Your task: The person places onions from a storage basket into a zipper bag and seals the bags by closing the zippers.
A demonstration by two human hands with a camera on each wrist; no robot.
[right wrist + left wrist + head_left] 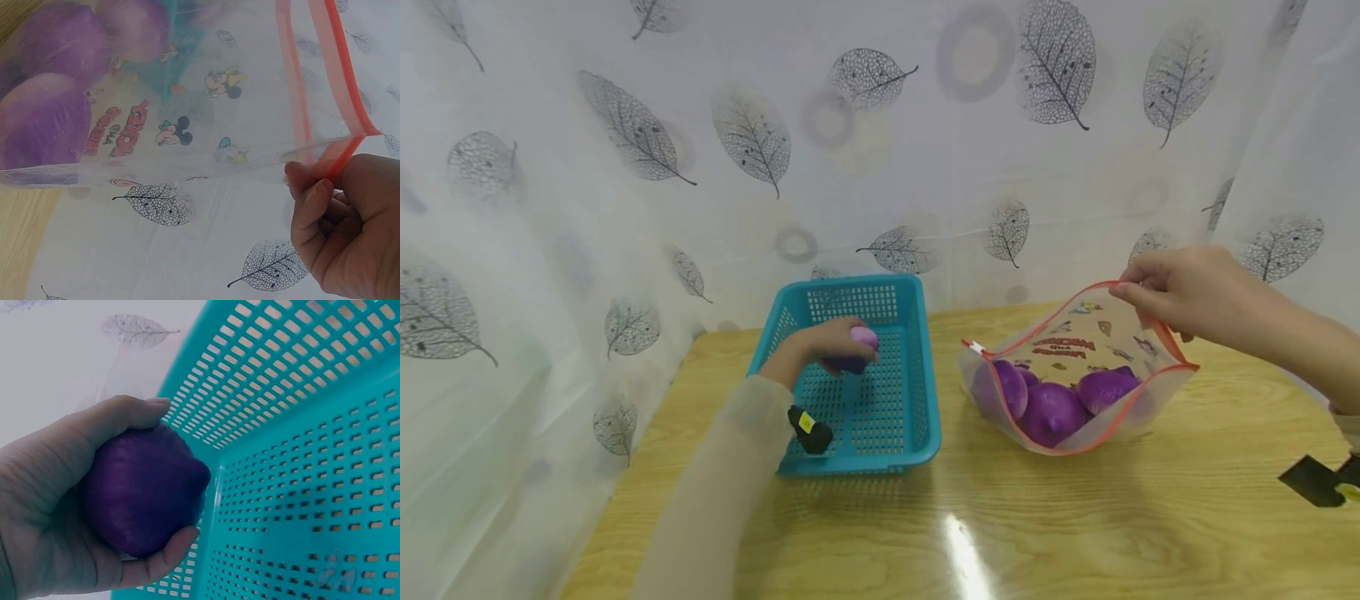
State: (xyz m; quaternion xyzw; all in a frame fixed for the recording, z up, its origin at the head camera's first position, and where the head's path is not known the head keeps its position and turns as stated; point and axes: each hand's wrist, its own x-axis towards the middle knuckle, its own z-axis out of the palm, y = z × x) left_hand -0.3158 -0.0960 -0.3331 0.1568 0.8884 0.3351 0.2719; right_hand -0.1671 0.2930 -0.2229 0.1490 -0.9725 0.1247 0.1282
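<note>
A purple onion (147,487) sits in the grip of my left hand (831,343), thumb on one side and fingers curled round the other. That hand is over the turquoise plastic basket (928,400), whose visible floor holds nothing else. On the right, a clear zip bag (1150,387) with a red rim and cartoon print stands with its mouth spread. Several purple onions (1052,414) lie inside it. My right hand (1180,292) pinches the bag's upper rim; the right wrist view shows thumb and fingertips on the red edge.
Both containers stand on a wood-grain table (1015,525). Behind them hangs a white curtain (910,167) printed with dark leaves, close to the basket's far wall. A white slider (974,347) sits at the left end of the bag's rim.
</note>
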